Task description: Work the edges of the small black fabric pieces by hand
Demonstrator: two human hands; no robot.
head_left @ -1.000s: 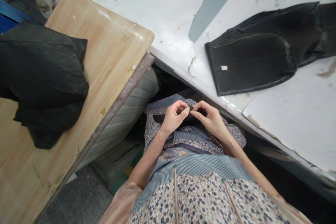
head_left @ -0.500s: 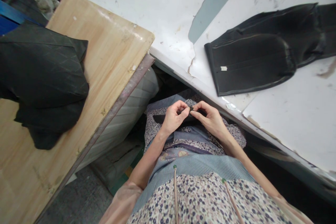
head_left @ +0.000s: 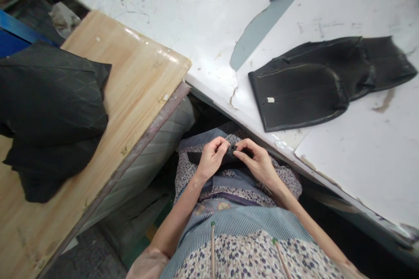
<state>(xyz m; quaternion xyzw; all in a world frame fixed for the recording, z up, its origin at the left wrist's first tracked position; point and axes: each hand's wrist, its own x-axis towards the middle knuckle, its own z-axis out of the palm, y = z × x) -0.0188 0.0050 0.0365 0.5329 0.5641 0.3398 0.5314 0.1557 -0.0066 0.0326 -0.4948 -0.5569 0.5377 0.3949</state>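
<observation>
Over my lap lies a piece of black material (head_left: 231,162), thin and dark like the pieces on the tables. My left hand (head_left: 212,156) pinches its upper edge between thumb and fingertips. Close beside it, my right hand (head_left: 255,159) pinches the same edge, with only a small gap between the two. A short stretch of the black edge shows between my fingertips. My palms and wrists cover much of the rest of the piece.
On the white table (head_left: 183,17) to the right lies a folded black sewn piece (head_left: 301,91) with a small white tag. Black sheets (head_left: 55,109) rest on the wooden board (head_left: 137,74) at left. Table edges run close to my knees, and a pale quilted bundle (head_left: 157,152) sits below the board.
My hands have moved slightly apart, showing more of the black edge between the fingertips. The whole view has shifted, so the tables sit lower in the picture.
</observation>
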